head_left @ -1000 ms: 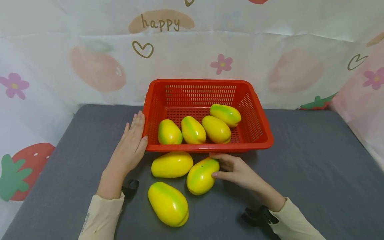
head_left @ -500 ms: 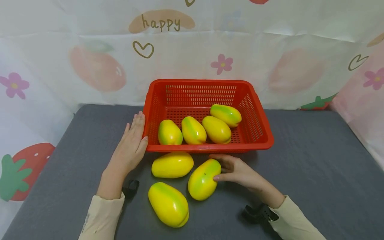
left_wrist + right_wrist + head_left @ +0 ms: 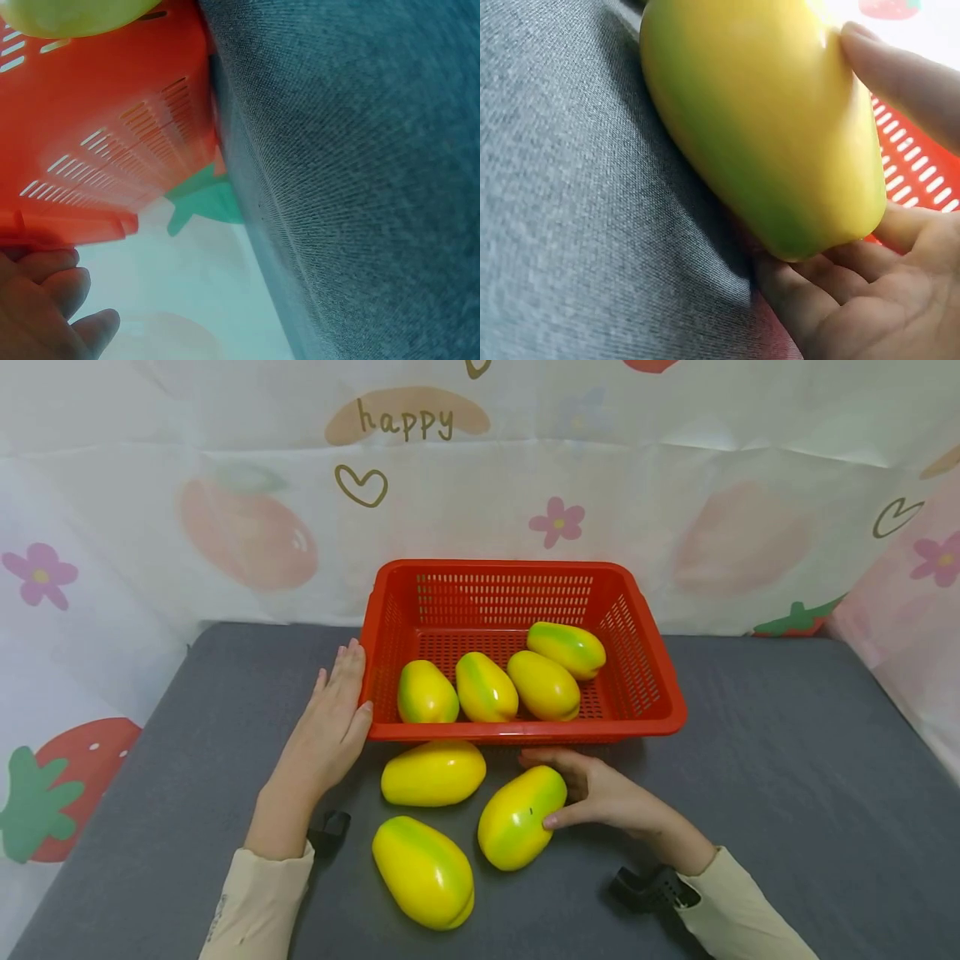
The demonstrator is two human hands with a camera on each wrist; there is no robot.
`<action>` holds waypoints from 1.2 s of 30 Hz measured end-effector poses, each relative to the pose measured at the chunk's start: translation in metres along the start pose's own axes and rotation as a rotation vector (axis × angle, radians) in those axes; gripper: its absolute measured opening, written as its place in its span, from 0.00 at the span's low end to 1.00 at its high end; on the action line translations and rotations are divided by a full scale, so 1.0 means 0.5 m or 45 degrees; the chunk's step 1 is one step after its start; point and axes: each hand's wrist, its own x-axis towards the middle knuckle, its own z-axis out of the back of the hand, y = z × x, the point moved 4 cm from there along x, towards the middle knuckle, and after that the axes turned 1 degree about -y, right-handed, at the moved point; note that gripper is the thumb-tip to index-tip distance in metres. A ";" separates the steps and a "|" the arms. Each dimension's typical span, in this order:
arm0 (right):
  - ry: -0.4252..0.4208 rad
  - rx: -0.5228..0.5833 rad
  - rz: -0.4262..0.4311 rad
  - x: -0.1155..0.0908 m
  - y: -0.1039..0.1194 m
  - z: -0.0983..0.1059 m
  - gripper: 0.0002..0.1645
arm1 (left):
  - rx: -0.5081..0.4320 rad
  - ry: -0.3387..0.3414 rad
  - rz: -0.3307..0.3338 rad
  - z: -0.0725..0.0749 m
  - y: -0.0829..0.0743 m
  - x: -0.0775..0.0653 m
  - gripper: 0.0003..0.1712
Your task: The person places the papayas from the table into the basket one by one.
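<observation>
My left hand [image 3: 326, 722] lies with straight fingers along the left side of a red plastic basket [image 3: 637, 727]. In the left wrist view, fingertips [image 3: 66, 289] touch the basket's rim. My right hand [image 3: 607, 793] holds a yellow-green papaya [image 3: 522, 818] by its far right end, in front of the basket. In the right wrist view, the thumb [image 3: 900, 75] presses one side of this papaya [image 3: 765, 127] and the fingers curl at its end. Two more papayas lie left of it: one [image 3: 433, 773] close against the basket's front, the other [image 3: 423, 872] nearer to me.
Several papayas [image 3: 486, 687] lie inside the basket, mostly along its front wall. The basket stands near the back of a grey cloth-covered table [image 3: 787, 777]. Behind it hangs a printed white curtain [image 3: 465, 510]. A black strap [image 3: 648, 889] hangs by the right wrist.
The papaya at my right hand has shifted right and towards me, away from the papaya beside it, and turned slightly. My left hand and the basket have stayed in place.
</observation>
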 end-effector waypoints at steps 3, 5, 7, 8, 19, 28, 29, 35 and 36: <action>0.022 -0.010 0.003 -0.001 0.000 0.000 0.47 | 0.003 -0.001 -0.002 0.000 0.000 -0.001 0.37; 0.032 -0.017 0.004 -0.001 0.000 0.000 0.47 | 0.004 -0.002 -0.003 0.001 0.000 -0.001 0.37; 0.038 -0.025 0.006 -0.002 0.000 0.000 0.47 | 0.007 -0.005 -0.005 0.001 0.000 0.000 0.37; 0.041 -0.032 0.008 -0.003 0.000 0.000 0.46 | 0.008 -0.006 -0.007 0.001 0.000 0.000 0.37; 0.043 -0.138 0.007 -0.005 0.006 0.000 0.46 | -0.001 -0.010 -0.013 0.000 0.000 -0.001 0.37; 0.027 -0.281 -0.028 -0.008 0.014 -0.005 0.43 | 0.000 -0.008 -0.015 -0.001 0.001 -0.001 0.37; 0.029 -0.292 -0.026 -0.009 0.015 -0.006 0.43 | 0.000 -0.007 -0.016 -0.001 0.002 -0.001 0.37; 0.041 -0.402 -0.020 -0.012 0.021 -0.015 0.43 | -0.003 -0.008 -0.015 -0.002 0.003 -0.001 0.37; 0.043 -0.418 -0.019 -0.012 0.022 -0.017 0.44 | -0.002 -0.010 -0.014 -0.002 0.003 -0.001 0.37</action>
